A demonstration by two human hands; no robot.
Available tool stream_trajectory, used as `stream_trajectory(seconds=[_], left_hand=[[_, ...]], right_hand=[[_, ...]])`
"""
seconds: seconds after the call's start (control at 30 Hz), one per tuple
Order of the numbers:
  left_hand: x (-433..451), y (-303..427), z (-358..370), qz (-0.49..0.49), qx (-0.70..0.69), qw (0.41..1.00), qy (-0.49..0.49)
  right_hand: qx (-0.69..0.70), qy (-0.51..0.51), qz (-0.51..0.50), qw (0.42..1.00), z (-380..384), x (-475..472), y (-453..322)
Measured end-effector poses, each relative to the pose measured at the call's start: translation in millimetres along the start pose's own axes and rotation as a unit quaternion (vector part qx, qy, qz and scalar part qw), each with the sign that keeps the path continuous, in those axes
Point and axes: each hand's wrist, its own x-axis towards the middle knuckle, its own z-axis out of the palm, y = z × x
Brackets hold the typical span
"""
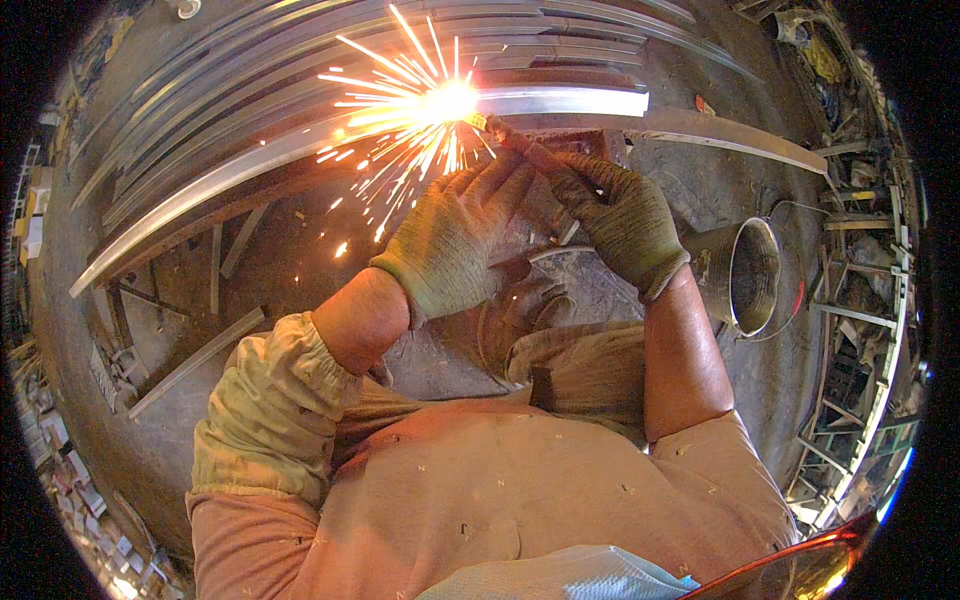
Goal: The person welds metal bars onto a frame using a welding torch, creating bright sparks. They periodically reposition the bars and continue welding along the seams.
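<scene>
A bright arc with flying sparks (450, 101) burns on a long metal bar (562, 101) at the top centre. My right hand (622, 214), in a knitted work glove, grips a welding torch (525, 142) whose tip points left at the glare. Just below the arc is my left hand (465, 225), also gloved, with its fingers reaching up towards the torch's front end; whether they touch it cannot be told. Glare hides the spot where the torch tip meets the metal. A cloth sleeve guard (277, 412) covers part of my left arm.
Several long metal profiles (592, 49) lie beyond the arc. A long curved-looking bar (187, 187) runs left on a metal stand. At right stand a metal bucket (754, 277) and a ladder-like metal frame (885, 360). A loose metal strip (199, 364) lies at lower left.
</scene>
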Motion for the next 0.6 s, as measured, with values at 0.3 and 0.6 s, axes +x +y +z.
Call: stream_trajectory(seconds=[0.3, 0.6], left_hand=[[-1.7, 5.5, -2.4, -0.008, 0.091, 0.995, -0.035], [-3.0, 8.9, -3.9, 0.017, 0.132, 0.991, -0.003]], right_hand=[[0.013, -0.008, 0.038, 0.999, -1.3, 0.8, -4.6], [0.001, 0.008, 0.014, 1.0, 2.0, -0.1, 1.2]])
